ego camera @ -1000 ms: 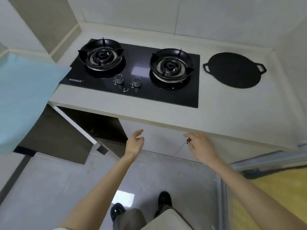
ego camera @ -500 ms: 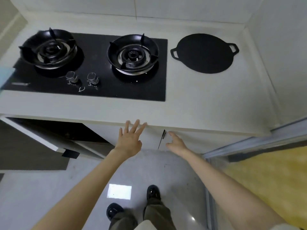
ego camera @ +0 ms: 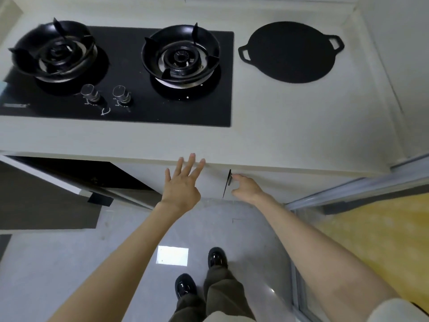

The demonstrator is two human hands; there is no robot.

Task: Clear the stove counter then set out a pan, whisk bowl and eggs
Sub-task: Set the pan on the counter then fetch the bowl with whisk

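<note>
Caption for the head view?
Right hand at the cabinet handle under the counter, left hand spread open; flat black pan beside the stove.

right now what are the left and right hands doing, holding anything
Left hand: open, fingers spread, holding nothing.
Right hand: fingers at the cabinet door handle; cannot tell whether it grips it.

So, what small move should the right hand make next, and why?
Probably pull the black cabinet handle outward. The right hand touches it with a fingertip, and the counter holds only a flat black pan, no bowl or eggs, so they may be inside.
</note>
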